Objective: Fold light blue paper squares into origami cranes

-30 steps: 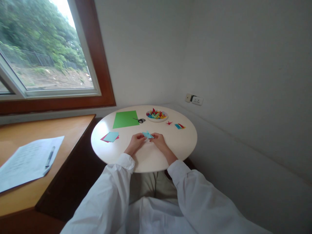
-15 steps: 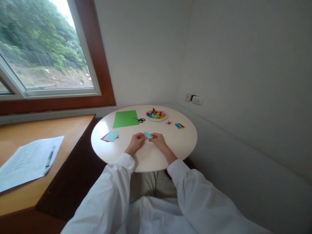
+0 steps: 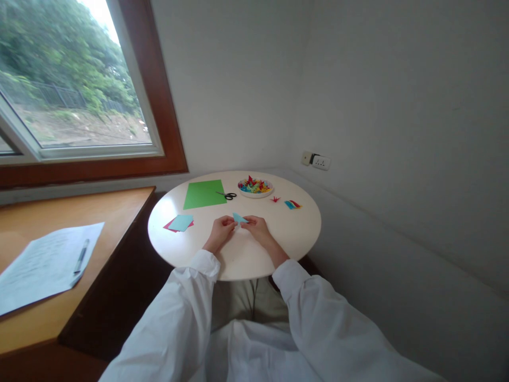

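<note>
The left hand [image 3: 222, 229] and the right hand [image 3: 256, 228] meet over the near part of the round white counter [image 3: 274, 244], both gripping a small folded light-blue paper [image 3: 239, 218] between them. The left hand pinches at its left side, the right hand at its right, and a pointed part of it stands up between the fingers; the finer creases are too small to tell. To the left lies a light-blue square [image 3: 183, 223], overlapping red paper [image 3: 168, 226]. Farther back, black-handled scissors [image 3: 229, 196] rest with their blades over the edge of a green sheet [image 3: 202, 194], beside a white dish [image 3: 255, 196] full of colourful folded pieces [image 3: 255, 185]. Right of the dish sit a red folded figure [image 3: 275, 199] and some blue, red and yellow pieces [image 3: 293, 204]
</note>
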`<action>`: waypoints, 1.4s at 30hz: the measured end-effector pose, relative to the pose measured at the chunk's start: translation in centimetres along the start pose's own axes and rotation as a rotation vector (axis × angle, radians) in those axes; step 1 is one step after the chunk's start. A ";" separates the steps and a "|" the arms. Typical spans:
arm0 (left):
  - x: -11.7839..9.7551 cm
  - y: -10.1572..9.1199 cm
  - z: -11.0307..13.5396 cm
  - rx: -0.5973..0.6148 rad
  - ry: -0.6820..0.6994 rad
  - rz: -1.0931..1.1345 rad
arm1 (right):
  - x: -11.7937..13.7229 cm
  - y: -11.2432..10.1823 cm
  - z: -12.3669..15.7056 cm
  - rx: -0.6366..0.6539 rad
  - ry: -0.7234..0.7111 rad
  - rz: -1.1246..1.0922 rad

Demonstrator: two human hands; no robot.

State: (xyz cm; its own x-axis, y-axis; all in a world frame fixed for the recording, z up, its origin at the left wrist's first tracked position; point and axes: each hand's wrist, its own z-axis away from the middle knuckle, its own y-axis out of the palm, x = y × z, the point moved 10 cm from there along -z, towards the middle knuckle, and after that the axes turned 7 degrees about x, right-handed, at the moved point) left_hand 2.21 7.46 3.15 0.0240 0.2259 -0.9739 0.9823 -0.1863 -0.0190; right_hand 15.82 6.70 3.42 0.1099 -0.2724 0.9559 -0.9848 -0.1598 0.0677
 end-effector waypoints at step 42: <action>-0.9 1.2 0.9 0.088 -0.038 -0.089 | 0.0 -0.3 0.0 -0.019 -0.006 -0.006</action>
State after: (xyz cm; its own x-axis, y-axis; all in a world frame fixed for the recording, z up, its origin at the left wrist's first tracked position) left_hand 3.22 6.22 3.78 -0.0712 0.2094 -0.9752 0.9601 -0.2509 -0.1240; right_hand 16.11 6.78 3.45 0.1169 -0.2772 0.9537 -0.9865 -0.1431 0.0793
